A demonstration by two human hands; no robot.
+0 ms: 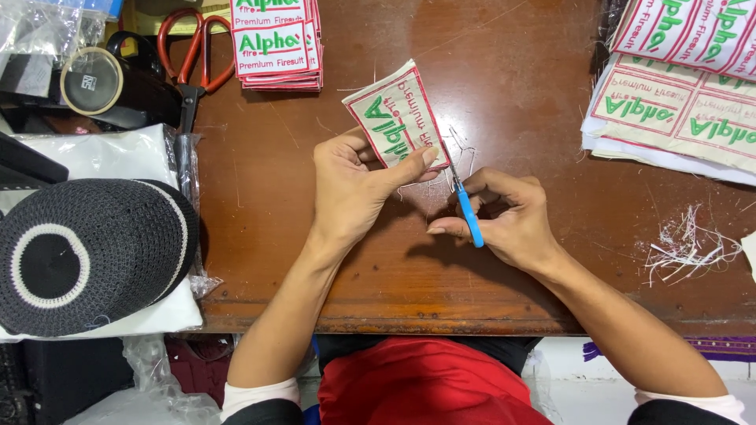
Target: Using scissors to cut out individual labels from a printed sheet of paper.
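Observation:
My left hand point(350, 185) pinches a white embroidered fabric patch point(391, 118) with a red border and green lettering, holding it tilted above the brown wooden table point(504, 71). My right hand point(504, 220) grips small blue-handled thread snips point(469, 214), their metal tip touching the patch's lower right edge, where loose threads hang.
A stack of matching patches point(277, 43) lies at the back, beside red-handled scissors point(191, 55). Uncut patch sheets point(677, 94) sit at the right, with a pile of cut threads point(685, 248) below them. A black-and-white knitted cap point(87, 252) rests at the left on white packets.

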